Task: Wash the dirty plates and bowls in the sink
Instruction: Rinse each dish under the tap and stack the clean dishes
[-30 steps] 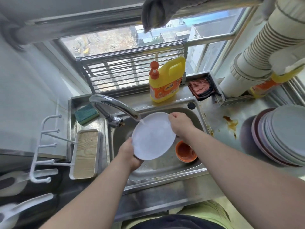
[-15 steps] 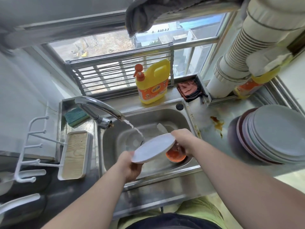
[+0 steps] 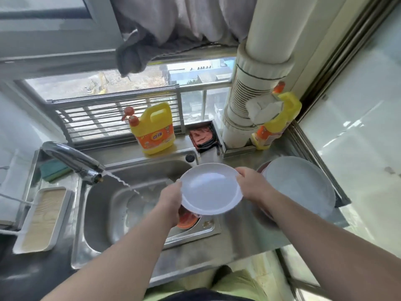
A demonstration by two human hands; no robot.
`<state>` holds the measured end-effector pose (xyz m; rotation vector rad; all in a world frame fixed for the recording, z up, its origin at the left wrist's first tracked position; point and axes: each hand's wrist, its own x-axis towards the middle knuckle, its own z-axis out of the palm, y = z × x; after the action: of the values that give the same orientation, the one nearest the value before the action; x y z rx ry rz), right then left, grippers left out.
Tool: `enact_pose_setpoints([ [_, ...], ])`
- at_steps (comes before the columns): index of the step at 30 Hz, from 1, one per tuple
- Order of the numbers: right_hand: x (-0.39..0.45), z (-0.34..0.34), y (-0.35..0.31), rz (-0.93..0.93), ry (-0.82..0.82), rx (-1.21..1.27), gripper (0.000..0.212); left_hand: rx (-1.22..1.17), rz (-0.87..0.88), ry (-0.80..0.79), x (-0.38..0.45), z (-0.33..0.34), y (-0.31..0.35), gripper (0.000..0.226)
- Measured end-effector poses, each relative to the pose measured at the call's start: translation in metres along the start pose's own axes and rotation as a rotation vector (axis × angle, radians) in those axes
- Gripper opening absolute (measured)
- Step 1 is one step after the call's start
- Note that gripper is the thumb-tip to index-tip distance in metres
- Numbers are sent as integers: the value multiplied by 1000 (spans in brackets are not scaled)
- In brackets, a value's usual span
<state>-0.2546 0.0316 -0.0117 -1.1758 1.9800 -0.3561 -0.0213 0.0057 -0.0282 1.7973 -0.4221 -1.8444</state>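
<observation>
I've got the white plate [image 3: 211, 189] held face up between both hands: left hand [image 3: 171, 200] gripping its near-left rim, right hand [image 3: 251, 184] pinching the far-right rim. It sits above the sink's [image 3: 97, 213] right edge. Just below my left hand, an orange bowl [image 3: 186, 220] lies in the basin. Water runs from the faucet [image 3: 71, 159], well left of my left hand. Right of my right hand, stacked plates [image 3: 301, 185] rest on the counter [image 3: 243, 235].
</observation>
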Motion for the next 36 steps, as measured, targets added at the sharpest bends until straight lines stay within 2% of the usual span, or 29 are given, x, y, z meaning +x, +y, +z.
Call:
enact_pose_setpoints([
  [4,-14,-73,55,13,228,-190,43,230,233,-24,-1,92,-10,24],
  [7,-20,-108,103,58,365,-255,45,362,285,-76,-8,149,-23,22],
  [11,-26,-131,148,179,398,-279,44,481,270,-150,-14,200,-40,30],
  [15,-22,-138,184,221,379,-295,45,716,361,-46,-7,221,-51,26],
  [18,-19,-136,194,231,360,-291,42,739,391,3,1,225,-58,21],
  [21,-16,-134,197,244,418,-214,38,634,369,-57,9,220,-63,14],
  [24,-15,-128,182,248,552,-89,28,516,332,-123,17,196,-60,16],
  [26,-13,-122,166,249,598,-70,21,395,304,-103,26,165,-53,15],
  [29,-12,-111,144,257,544,-124,20,272,261,-25,49,102,-48,15],
  [33,-5,-79,96,-101,579,-144,18,238,173,155,84,23,-52,20],
  [36,3,-26,40,-318,373,-107,18,360,95,313,108,-17,-61,18],
])
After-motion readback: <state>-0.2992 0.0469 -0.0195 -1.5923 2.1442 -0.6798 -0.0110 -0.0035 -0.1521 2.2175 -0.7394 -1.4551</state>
